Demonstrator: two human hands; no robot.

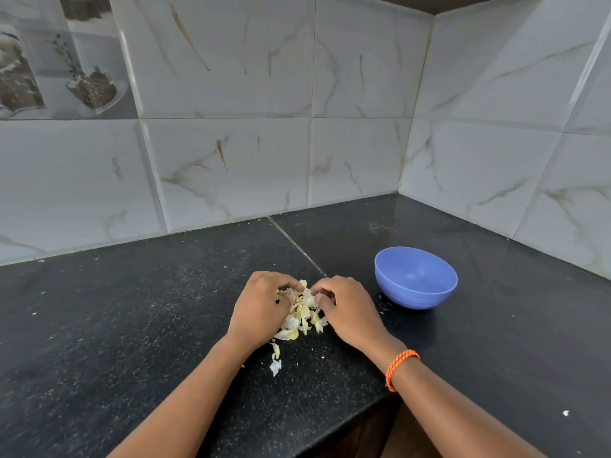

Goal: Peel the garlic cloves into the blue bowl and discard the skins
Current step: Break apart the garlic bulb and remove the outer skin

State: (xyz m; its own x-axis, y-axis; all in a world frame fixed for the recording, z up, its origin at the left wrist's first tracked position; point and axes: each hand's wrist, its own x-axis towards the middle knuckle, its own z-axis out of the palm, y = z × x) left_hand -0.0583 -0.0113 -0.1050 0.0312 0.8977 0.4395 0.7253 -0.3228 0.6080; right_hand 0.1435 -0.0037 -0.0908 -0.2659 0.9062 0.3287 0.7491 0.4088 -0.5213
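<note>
Two hands work at a heap of garlic skins (302, 312) on the black speckled table (132, 325). The left hand (261, 309) lies palm down on the left side of the heap, its fingers curled over the top of the papery pieces. The right hand (347, 309) lies on the right side, its fingers bent inward so that the fingertips of both hands nearly meet above the heap. Each grip is narrow and closes on the skins; whether a whole clove sits inside either hand cannot be told, since the fingers hide it. An orange braided band (401, 368) circles the right wrist.

The skins are pale white and yellowish, loose and overlapping, and they spread from between the fingertips back toward the person. One stray piece of skin (275, 366) lies apart from the heap, nearer the person and just beside the left forearm. Small white flecks dot the table around the heap.

The blue bowl (416, 277) stands upright on the table to the right of the right hand, near it but not touching. What shows of its inside holds no cloves.

A pale seam (297, 246) runs across the table from the wall toward the hands. Marbled white wall tiles (231, 127) rise behind the table and meet in a corner at the right, and a printed picture tile (59, 61) sits at the upper left.
</note>
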